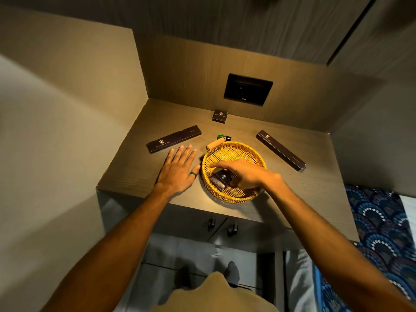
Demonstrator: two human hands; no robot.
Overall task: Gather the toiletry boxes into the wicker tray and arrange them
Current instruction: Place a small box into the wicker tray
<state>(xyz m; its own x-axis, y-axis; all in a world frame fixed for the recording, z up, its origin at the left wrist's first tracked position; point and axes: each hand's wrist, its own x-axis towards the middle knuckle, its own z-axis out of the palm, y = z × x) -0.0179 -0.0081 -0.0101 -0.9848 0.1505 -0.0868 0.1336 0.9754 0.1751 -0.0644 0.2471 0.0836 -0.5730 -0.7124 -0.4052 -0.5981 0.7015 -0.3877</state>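
Note:
A round wicker tray (238,149) sits at the middle of the wooden counter. Inside its near part lies a small dark box (221,179), and my right hand (245,174) is over the tray with fingers on that box. My left hand (180,168) lies flat and spread on the counter just left of the tray, its thumb near the rim. A long dark box (174,138) lies to the far left of the tray, another long dark box (281,149) to the right. A small dark box (220,116) stands by the back wall.
A small green bottle (224,138) and a tan roll (212,145) lie right behind the tray's far rim. A dark switch panel (247,89) is on the back wall. Walls close the counter at left and back; cabinet door handles (221,226) are below the front edge.

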